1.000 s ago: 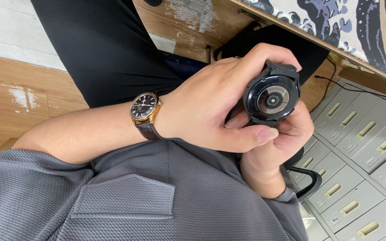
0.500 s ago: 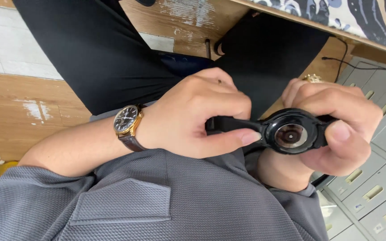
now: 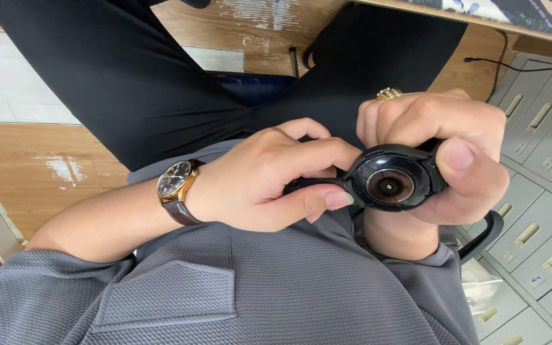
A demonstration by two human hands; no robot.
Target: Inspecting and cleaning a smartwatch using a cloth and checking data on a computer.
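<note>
Nearest the camera lies a grey textured shirt with a chest pocket [image 3: 180,297], above which the left hand [image 3: 269,182], wearing a gold-cased wristwatch on a brown leather strap [image 3: 175,185], pinches the black strap of a round black smartwatch with its glass sensor back facing up [image 3: 391,185]. The right hand [image 3: 445,156], with a gold ring [image 3: 388,94], closes around the smartwatch's case, held in mid-air over the lap. Beyond are black trousers [image 3: 129,76], a worn wooden floor [image 3: 39,166] and grey drawer cabinets [image 3: 544,211] at right.

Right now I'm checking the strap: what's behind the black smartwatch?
Behind the black smartwatch, the right hand cups its case; the left hand pinches one strap. The other strap is hidden.
</note>
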